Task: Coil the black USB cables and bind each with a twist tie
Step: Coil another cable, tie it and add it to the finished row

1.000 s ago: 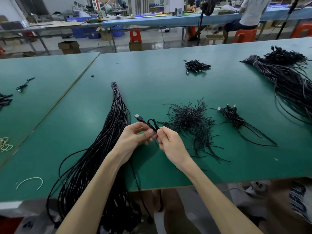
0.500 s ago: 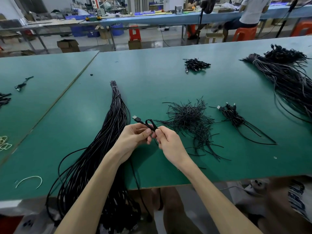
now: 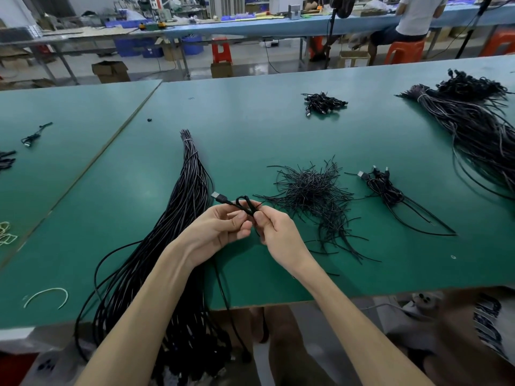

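Note:
My left hand [image 3: 216, 232] and my right hand [image 3: 276, 232] meet above the green table [image 3: 250, 135], both pinching one black USB cable [image 3: 243, 203]. The cable forms a small loop above my fingertips, and its USB plug [image 3: 218, 196] sticks out to the left. The rest of this cable hangs down over the table's near edge. A loose heap of black twist ties [image 3: 312, 195] lies just right of my hands. A long bundle of uncoiled black cables [image 3: 184, 207] runs from mid-table down past the front edge on my left.
A few bound cables [image 3: 387, 188] lie right of the ties, and a small pile of coiled ones [image 3: 323, 103] sits farther back. A large cable bundle [image 3: 479, 129] fills the far right. A pale curved strip [image 3: 47, 295] lies near the front left edge.
My hands have stayed together at the same spot, with the small loop between the fingertips turning slightly. The view has tilted a little.

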`<action>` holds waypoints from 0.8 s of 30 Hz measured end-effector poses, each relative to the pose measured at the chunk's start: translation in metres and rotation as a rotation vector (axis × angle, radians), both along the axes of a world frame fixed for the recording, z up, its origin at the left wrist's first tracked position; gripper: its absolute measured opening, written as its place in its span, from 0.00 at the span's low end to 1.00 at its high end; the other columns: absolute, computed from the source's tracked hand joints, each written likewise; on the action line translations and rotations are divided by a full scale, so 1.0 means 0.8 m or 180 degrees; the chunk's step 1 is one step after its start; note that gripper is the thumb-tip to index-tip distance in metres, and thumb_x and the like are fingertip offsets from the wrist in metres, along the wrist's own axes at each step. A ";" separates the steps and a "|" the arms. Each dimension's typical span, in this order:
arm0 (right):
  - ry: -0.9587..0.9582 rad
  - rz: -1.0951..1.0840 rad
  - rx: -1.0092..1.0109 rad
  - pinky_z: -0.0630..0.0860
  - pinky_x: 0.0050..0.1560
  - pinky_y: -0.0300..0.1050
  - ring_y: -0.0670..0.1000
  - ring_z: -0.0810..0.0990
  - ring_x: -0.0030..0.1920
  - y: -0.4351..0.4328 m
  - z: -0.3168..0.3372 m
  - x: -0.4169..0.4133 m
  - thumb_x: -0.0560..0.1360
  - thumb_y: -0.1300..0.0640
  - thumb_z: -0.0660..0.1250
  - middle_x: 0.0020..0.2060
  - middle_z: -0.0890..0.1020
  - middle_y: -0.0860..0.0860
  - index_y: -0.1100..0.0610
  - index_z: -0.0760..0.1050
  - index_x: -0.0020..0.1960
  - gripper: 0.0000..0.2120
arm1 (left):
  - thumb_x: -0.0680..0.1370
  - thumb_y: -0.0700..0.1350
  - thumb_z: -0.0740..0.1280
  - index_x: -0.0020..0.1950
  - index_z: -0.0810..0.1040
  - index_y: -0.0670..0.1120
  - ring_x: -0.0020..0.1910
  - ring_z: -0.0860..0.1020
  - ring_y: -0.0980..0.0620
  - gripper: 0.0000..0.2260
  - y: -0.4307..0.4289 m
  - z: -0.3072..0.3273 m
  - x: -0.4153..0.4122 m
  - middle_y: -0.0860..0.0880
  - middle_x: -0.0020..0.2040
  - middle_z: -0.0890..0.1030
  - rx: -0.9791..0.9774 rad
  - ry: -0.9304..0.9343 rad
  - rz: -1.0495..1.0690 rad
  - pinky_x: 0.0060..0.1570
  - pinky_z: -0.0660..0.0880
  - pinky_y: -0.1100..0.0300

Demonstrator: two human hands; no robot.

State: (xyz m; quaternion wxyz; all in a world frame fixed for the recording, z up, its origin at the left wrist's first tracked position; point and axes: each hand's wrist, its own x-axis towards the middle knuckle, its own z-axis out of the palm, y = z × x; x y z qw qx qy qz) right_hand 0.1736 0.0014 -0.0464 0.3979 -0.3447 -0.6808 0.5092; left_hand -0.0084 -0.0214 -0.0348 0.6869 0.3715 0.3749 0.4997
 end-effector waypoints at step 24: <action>0.0427 -0.0134 -0.0501 0.63 0.29 0.35 0.43 0.64 0.30 0.002 0.003 0.002 0.88 0.58 0.57 0.32 0.70 0.46 0.59 0.77 0.45 0.15 | 0.79 0.43 0.70 0.61 0.83 0.40 0.43 0.78 0.52 0.13 -0.005 0.003 0.000 0.46 0.50 0.82 0.0590 0.0620 -0.0104 0.49 0.69 0.53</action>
